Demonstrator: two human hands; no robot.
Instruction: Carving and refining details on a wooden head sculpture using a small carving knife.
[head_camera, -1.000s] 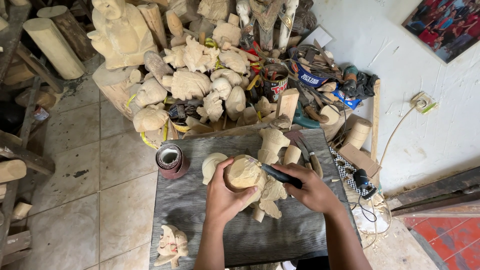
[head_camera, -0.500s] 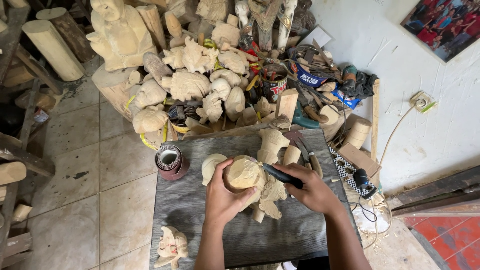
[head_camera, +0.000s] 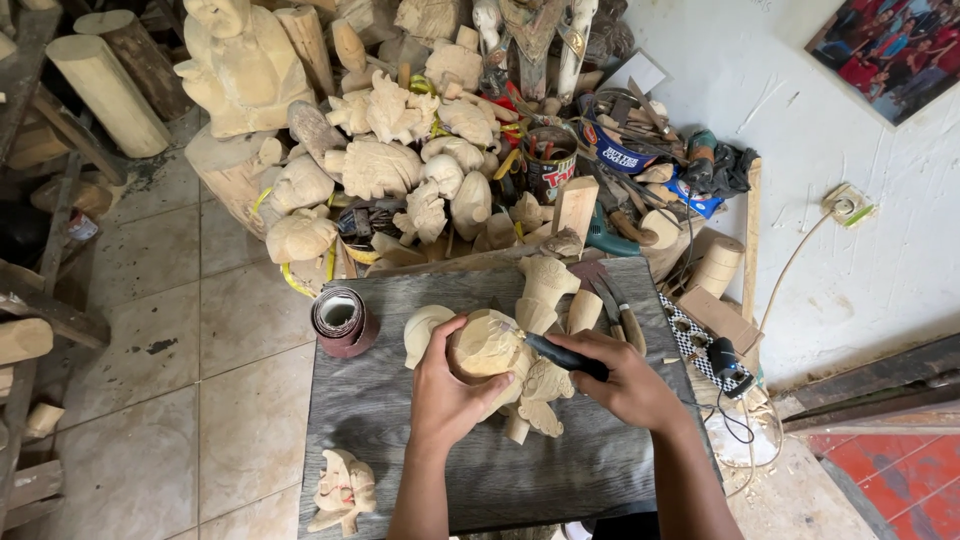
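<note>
Nearest the person, a small pale carving (head_camera: 342, 492) lies at the front left corner of the dark grey worktable (head_camera: 400, 450). At the table's centre, the left hand (head_camera: 447, 392) is wrapped around a rounded wooden carving (head_camera: 487, 345), while the right hand (head_camera: 625, 382) is closed on a black-handled tool (head_camera: 558, 353) whose tip touches the carving. Beyond them, a sandpaper roll (head_camera: 342, 320) stands at the left edge, and unfinished carvings (head_camera: 400, 160) are piled behind the table.

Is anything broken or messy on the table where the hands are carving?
Nothing looks broken. The left hand holds a wooden carving, the right hand a black tool. One small carving sits oddly, overhanging the table's front corner.
</note>
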